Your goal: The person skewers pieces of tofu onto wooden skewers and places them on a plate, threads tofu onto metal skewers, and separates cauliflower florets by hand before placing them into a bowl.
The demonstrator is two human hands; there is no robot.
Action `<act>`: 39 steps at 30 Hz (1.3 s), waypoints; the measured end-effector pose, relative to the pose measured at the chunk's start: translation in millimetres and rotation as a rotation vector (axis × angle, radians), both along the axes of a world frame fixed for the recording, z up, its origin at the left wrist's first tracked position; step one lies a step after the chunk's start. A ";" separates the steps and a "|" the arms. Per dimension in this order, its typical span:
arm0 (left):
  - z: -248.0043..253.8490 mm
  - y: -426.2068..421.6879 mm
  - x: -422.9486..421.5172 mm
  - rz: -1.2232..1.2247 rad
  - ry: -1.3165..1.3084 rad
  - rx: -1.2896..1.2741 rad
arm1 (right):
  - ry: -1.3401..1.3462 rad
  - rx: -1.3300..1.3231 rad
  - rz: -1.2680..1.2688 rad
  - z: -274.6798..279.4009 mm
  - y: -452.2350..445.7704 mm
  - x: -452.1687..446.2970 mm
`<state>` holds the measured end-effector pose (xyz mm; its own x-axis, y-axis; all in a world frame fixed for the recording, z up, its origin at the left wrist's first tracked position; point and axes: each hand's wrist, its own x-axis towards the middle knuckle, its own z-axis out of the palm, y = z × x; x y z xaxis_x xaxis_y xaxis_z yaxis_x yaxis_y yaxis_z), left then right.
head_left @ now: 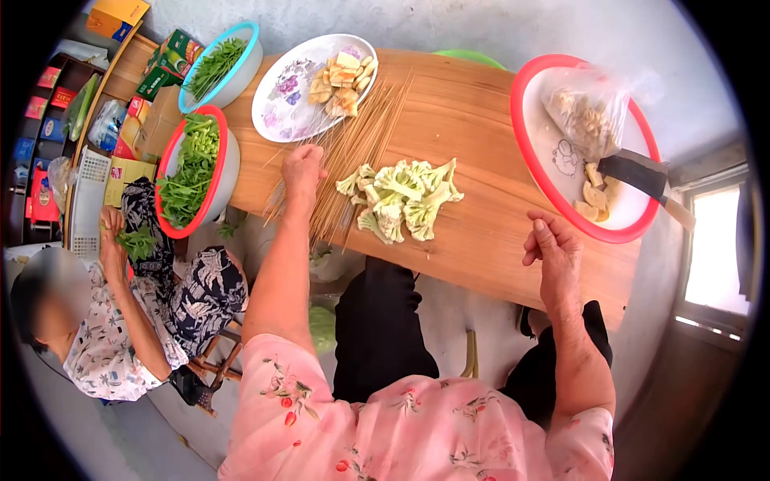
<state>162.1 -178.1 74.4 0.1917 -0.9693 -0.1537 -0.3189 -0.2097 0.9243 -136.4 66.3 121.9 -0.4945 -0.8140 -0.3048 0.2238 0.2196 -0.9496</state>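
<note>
My left hand (303, 172) rests at the left side of a spread of thin bamboo skewers (361, 152), below a flowered oval plate (277, 100) of pale cut pieces (343, 80). Its fingers are curled closed, and whether a skewer is in them is hidden. My right hand (553, 250) hovers over the table's front right part, fingers curled in and thumb against the forefinger, with nothing visible in it. Between the hands lies a pile of cauliflower florets (405, 196), touched by neither hand.
A red-rimmed basin (539, 152) at right holds a plastic bag (589, 116), pale pieces and a cleaver (634, 175), its handle jutting out. Bowls of greens (192, 168) (216, 68) stand left. Another person (132, 321) sits at left holding leaves (138, 243). The wooden table (473, 104) runs between.
</note>
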 end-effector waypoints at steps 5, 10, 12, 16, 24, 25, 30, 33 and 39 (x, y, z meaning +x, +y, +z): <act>-28.2 41.2 40.8 0.043 -0.210 -0.208 | 0.044 -0.007 0.007 2.7 0.7 1.7; -49.2 108.1 49.1 -0.061 -0.481 -0.190 | 0.068 0.012 0.036 5.0 1.3 3.7; -57.5 130.0 46.0 -0.081 -0.659 -0.274 | 0.080 0.019 0.028 4.7 1.6 3.3; -67.8 150.0 42.9 -0.098 -0.766 -0.267 | 0.085 0.034 0.016 4.3 2.3 2.2; -81.9 147.7 39.9 -0.129 -0.493 -0.203 | 0.058 0.004 0.017 2.5 4.4 2.6; -82.5 145.4 39.0 -0.055 -0.523 -0.267 | 0.059 0.003 0.018 2.2 4.5 2.8; -72.1 145.3 31.4 -0.134 -0.834 -0.305 | 0.061 0.008 0.024 -0.2 4.2 3.4; -72.2 148.4 30.7 -0.142 -0.908 -0.274 | 0.063 0.014 0.022 -0.7 4.8 2.9; -74.2 158.2 37.3 -0.114 -0.853 -0.297 | 0.068 0.013 0.025 -1.5 3.7 3.8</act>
<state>199.4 -19.9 0.2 0.0264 -0.9664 0.2556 -0.9238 0.0741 0.3757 -132.6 69.9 120.3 -0.4939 -0.8226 -0.2816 0.1535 0.2363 -0.9595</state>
